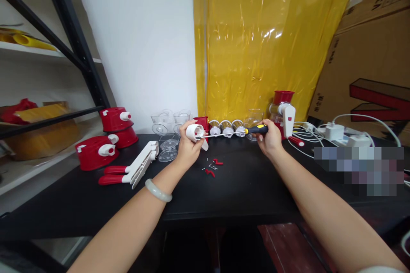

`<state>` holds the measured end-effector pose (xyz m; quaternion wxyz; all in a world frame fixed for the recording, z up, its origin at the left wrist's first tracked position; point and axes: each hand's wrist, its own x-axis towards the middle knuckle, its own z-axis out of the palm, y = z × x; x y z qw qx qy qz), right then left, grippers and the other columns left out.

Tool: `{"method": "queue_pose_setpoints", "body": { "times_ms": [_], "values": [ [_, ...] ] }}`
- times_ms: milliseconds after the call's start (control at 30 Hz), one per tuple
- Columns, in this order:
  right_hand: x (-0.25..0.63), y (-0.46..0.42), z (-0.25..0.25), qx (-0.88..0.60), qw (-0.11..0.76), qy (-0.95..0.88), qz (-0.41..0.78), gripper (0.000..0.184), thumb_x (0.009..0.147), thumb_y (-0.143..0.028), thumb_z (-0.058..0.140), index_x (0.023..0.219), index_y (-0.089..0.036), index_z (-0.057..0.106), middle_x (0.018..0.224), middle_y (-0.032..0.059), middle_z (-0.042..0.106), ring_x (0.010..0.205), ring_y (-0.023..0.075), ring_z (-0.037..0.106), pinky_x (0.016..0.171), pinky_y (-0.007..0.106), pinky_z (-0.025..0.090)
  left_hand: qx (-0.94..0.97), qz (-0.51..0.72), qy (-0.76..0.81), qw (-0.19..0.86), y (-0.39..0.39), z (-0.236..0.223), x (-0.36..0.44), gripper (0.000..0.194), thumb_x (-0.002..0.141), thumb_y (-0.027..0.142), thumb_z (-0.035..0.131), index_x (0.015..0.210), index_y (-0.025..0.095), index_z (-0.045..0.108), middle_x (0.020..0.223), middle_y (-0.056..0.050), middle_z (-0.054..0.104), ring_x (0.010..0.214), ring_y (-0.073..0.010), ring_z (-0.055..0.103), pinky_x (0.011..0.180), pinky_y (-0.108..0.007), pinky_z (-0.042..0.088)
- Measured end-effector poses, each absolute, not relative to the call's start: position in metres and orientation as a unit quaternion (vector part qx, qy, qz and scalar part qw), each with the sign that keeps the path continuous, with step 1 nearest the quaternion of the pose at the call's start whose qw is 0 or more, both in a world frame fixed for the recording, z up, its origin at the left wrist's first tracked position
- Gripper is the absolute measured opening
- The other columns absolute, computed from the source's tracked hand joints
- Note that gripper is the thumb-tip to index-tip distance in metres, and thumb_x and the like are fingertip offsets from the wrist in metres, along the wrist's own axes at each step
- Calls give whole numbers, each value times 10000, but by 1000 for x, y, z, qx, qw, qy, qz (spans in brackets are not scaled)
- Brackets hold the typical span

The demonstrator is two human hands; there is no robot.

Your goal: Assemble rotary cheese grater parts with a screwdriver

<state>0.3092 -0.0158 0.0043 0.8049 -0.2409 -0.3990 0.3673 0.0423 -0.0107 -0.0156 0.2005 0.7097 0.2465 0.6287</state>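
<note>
left hand [188,143] grips a white cylindrical part [191,131], fingers wrapped round it, its round open end turned to the right and toward the camera. right hand [270,138] is closed on the black-and-yellow handle of a screwdriver [256,129]; the shaft lies almost level and points left, tip at the opening of the white part, can't tell whether it touches anything inside. both hands are raised over the middle of a black table [237,192]. pale bracelet [158,191] on left wrist. on the table below, between the hands: 2 small red pieces [209,172], with a few small screws [213,166] scattered next to them. behind, 3 metal drums [226,129] in a row, near the yellow plastic curtain [256,51]. a red part [201,121] sits behind the left hand, partly hidden. clear plastic parts [168,149] stand left of it. further left, white handles with red grips [141,164] lie side by side, beside red housings [96,153] with white knobs, some stacked. right of the drums, an upright red-and-white grinder [283,115] with its crank arm hanging down. white cables and adapters [335,131] at far right, in front of a big cardboard box [368,55].
</note>
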Motion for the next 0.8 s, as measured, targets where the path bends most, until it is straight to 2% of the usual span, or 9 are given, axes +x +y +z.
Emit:
{"method": "queue_pose_setpoints", "body": {
  "times_ms": [200, 433, 600, 800],
  "values": [
    [309, -16, 5, -239, 809, -395, 363, 147, 742, -257, 529, 620, -205, 467, 426, -77, 437, 285, 54, 333, 350, 215, 353, 700, 632, 280, 180, -14, -13, 42, 579, 827, 222, 632, 1285, 248, 278, 1068, -68, 591, 998, -211, 652, 981, -407, 462],
    [313, -14, 6, -242, 828, -384, 331, 176, 699, -296, 587, 618, -197, 465, 537, -70, 527, 293, 34, 351, 306, 201, 272, 698, 620, 356, 42, -17, -7, 41, 585, 751, 150, 649, 1256, 210, 362, 1228, -113, 533, 1037, -222, 609, 909, -362, 484],
    [317, -10, 4, -243, 826, -398, 315, 158, 678, -291, 586, 608, -202, 476, 546, -67, 535, 314, 41, 365, 289, 195, 228, 694, 586, 414, 61, -15, -5, 40, 534, 768, 135, 567, 1263, 200, 378, 1039, -80, 617, 819, -207, 663, 737, -339, 525],
    [321, -7, 3, -256, 813, -417, 315, 147, 687, -279, 569, 601, -203, 479, 553, -57, 522, 332, 49, 387, 292, 193, 226, 701, 533, 466, 83, -16, -3, 37, 485, 797, 177, 536, 1260, 193, 394, 882, -56, 663, 705, -214, 671, 701, -348, 530]
  ]
}}
